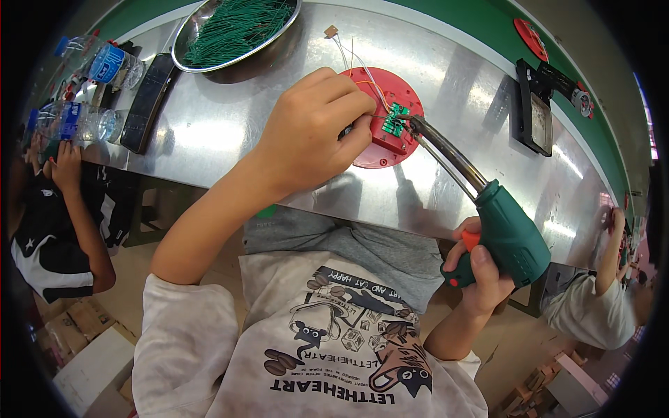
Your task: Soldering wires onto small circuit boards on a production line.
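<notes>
A red round plastic housing [410,85] lies on the metal bench with a small green circuit board [394,127] on it. Thin white wires [373,85] run from the board to a small brown piece [331,31] beyond the housing. My left hand [313,129] is over the housing's left side, thumb and forefinger pinched on a thin wire that reaches the board. My right hand [484,279] grips the handle of a green soldering gun [512,237], a finger by its orange trigger. The gun's bent tip is at the board's right edge; whether it touches cannot be made out.
A metal bowl [182,50] of green wires stands at the back left, beside a black phone [150,101]. Plastic bottles [115,66] are farther left. On the right lies a black tray [536,115]. Other people [66,230] sit at both sides.
</notes>
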Demonstrator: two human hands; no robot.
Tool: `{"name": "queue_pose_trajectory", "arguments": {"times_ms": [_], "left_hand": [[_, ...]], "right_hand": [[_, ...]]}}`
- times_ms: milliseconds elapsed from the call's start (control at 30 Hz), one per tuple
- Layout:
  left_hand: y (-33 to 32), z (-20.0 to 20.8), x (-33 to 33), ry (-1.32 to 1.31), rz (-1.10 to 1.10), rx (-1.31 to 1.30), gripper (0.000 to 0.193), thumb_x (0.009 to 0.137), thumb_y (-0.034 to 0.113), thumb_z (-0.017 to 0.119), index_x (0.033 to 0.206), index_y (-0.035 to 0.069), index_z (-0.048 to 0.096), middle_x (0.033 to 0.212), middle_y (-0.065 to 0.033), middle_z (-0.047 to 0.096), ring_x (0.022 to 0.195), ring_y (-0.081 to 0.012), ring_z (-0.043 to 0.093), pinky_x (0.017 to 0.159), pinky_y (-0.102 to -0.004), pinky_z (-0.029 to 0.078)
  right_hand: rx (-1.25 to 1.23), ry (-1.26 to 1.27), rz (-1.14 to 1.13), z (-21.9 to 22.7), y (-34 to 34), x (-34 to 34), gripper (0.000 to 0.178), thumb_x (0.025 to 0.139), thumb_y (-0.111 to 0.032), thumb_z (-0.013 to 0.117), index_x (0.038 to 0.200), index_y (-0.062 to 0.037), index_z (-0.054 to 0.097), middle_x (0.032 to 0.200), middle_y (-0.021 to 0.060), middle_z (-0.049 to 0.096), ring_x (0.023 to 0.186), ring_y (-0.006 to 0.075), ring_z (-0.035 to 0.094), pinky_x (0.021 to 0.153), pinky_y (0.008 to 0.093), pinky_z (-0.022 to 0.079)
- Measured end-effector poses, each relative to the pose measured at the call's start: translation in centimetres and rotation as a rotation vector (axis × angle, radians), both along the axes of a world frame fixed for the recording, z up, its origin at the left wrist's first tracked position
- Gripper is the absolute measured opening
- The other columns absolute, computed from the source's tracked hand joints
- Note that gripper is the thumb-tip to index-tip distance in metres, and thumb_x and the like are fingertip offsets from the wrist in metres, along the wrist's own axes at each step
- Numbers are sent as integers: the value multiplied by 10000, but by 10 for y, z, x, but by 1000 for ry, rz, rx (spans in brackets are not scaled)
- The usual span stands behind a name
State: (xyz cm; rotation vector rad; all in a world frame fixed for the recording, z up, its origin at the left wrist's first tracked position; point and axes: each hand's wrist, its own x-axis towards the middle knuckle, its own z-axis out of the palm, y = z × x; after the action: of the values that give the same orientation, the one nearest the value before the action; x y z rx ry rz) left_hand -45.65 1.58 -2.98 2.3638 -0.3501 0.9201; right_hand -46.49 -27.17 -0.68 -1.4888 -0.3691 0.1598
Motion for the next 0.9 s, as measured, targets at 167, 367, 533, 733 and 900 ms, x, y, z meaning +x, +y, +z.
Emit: {"name": "queue_pose_trajectory", "arguments": {"times_ms": [167, 367, 533, 733, 900], "left_hand": [[1, -2, -1, -58, -11, -10, 98, 713, 24, 699, 806, 31, 670, 796, -73, 640, 721, -263, 600, 648, -370, 508], [0, -3, -1, -89, -8, 76, 104, 705, 36, 721, 797, 37, 672, 804, -67, 634, 723, -249, 611, 659, -366, 518], [0, -4, -2, -93, 0, 98, 104, 708, 41, 724, 800, 37, 675, 803, -69, 627, 723, -248, 613, 661, -366, 520], [0, -5, -4, -86, 21, 110, 99, 701, 36, 721, 774, 39, 655, 777, -67, 605, 708, -243, 604, 630, -361, 512], [-1, -4, -5, -94, 22, 111, 101, 695, 31, 719, 765, 39, 648, 772, -65, 600, 699, -241, 599, 619, -360, 508]], "right_hand": [[-32, -6, 47, 4, 1, 0, 467, 877, -99, 614, 1278, 114, 506, 967, 233, 640, 514, 199, 583, 455, 271, 475], [28, 47, 59, 8, 4, 0, 325, 846, 46, 606, 1167, 97, 591, 957, 211, 660, 558, 167, 603, 496, 262, 482], [6, 49, 17, 9, 9, -1, 279, 840, 64, 599, 1117, 95, 613, 904, 189, 659, 532, 149, 590, 495, 252, 470], [-105, 2, 84, 6, 3, 1, 410, 881, -64, 589, 1247, 112, 533, 923, 193, 632, 542, 187, 566, 466, 265, 479], [-90, 3, 96, 7, 3, 5, 395, 878, -84, 590, 1218, 110, 538, 891, 178, 624, 517, 187, 562, 465, 271, 478]]}}
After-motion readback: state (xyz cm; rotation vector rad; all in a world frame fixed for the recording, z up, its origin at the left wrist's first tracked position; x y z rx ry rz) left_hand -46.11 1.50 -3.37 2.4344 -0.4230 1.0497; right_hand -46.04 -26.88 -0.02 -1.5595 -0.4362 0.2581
